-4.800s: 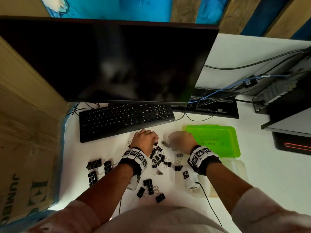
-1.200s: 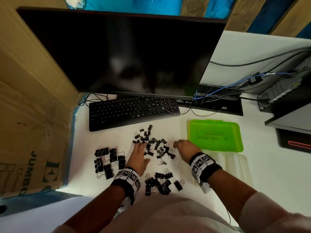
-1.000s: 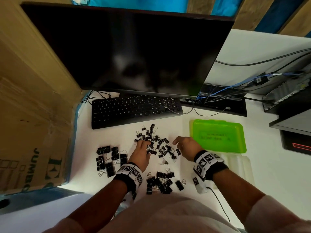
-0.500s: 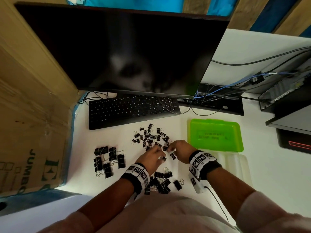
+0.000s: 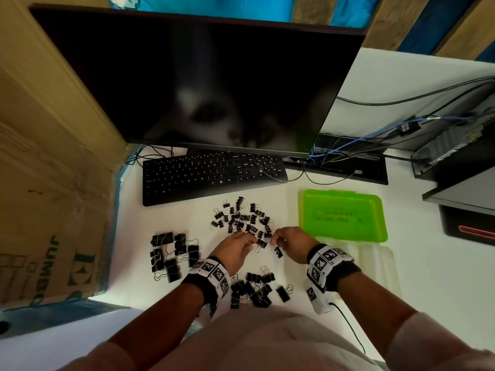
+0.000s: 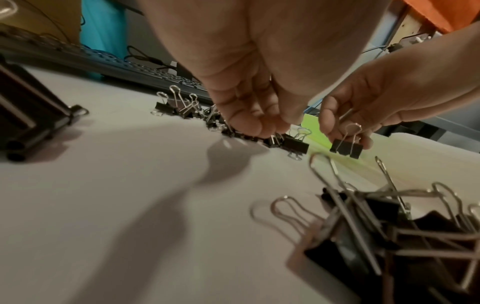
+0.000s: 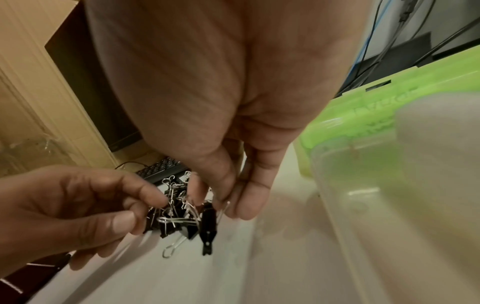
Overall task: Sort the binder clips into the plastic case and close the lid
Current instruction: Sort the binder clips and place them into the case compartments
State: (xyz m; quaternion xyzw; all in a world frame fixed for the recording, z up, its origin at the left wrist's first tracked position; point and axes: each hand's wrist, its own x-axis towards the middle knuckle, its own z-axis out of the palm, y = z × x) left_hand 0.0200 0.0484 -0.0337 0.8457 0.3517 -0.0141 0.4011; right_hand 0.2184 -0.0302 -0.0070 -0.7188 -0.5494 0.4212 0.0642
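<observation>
Small black binder clips (image 5: 241, 219) lie in a loose pile below the keyboard. My left hand (image 5: 253, 242) reaches into the pile's near edge and pinches the wire handle of a small clip (image 7: 166, 218) between thumb and forefinger. My right hand (image 5: 273, 241) pinches another small binder clip (image 6: 346, 147) by its handle, and it hangs just above the table beside the pile. The plastic case lies open to the right, with its green lid (image 5: 342, 215) flat on the table and its clear base (image 5: 375, 263) nearer me. I see no clips in the base.
Large black clips (image 5: 174, 255) are grouped at the left, and medium clips (image 5: 254, 290) lie by my body. A black keyboard (image 5: 211, 175) and a monitor (image 5: 201, 81) stand behind the pile. Cardboard boxes (image 5: 48, 210) wall the left side; cables and equipment (image 5: 442, 151) fill the right rear.
A second ago my left hand lay spread in the pile and my right rested beside it. Both hands have closed in at the pile's near edge, each pinching a clip; the right one's hangs free.
</observation>
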